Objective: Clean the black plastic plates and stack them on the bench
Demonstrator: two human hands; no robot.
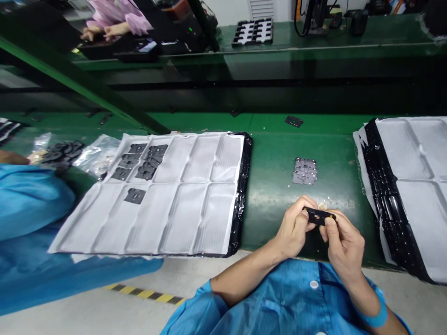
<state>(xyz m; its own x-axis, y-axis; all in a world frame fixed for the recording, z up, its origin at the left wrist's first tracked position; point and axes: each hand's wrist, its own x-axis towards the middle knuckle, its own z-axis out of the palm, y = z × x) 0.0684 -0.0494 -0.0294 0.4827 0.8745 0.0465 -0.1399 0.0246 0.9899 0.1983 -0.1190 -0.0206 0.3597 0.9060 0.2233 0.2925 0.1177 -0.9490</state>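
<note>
A small black plate-like part with cut-outs and yellow spots is held level above the front of the green bench. My left hand pinches its left end, and my right hand grips the right end with the thumb on its face. Just beyond my hands, a few similar dark grey parts lie overlapped on the bench. Tiny pale bits show behind my fingers. The undersides of my fingertips are hidden.
To the left, a black tray stack covered with a white sheet carries several dark parts. Another sheet-covered stack stands at right. One dark part lies farther back. A co-worker's blue sleeve is at far left; a pink-sleeved person works behind.
</note>
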